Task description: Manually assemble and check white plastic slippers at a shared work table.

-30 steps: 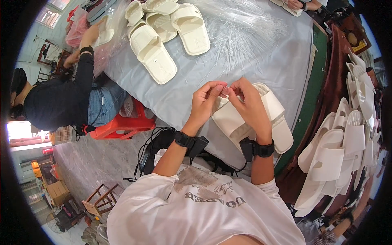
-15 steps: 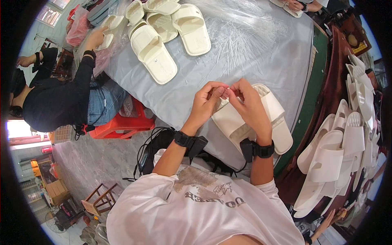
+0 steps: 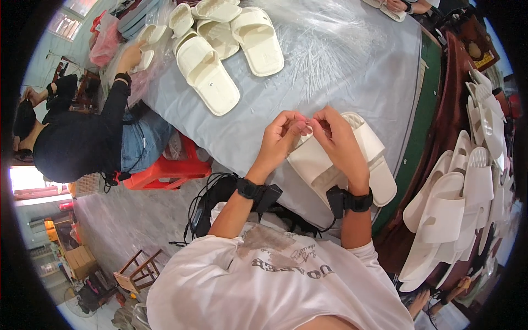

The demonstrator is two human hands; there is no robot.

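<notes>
Pinching something tiny between my fingertips, I keep my left hand (image 3: pixel 279 136) and right hand (image 3: pixel 336 137) together over the cream slide sandal (image 3: pixel 360 157) lying at the near edge of the grey table (image 3: pixel 330 71). What the closed fingers hold is too small to tell. The sandal sits under them so its strap stays within reach. More sandals (image 3: pixel 220 49) wait farther away.

**Counting the things in the room**

Two hands, the left hand (image 3: pixel 278 137) and the right hand (image 3: pixel 340 140), meet over one cream slipper (image 3: pixel 352 165). Five more cream slippers (image 3: pixel 206 74) lie farther up the one grey table (image 3: pixel 308 71). There is one red stool (image 3: pixel 165 170). One other person (image 3: pixel 82 137) sits there. A stack of white slippers (image 3: pixel 456 203), too many to count, is on the right.
</notes>
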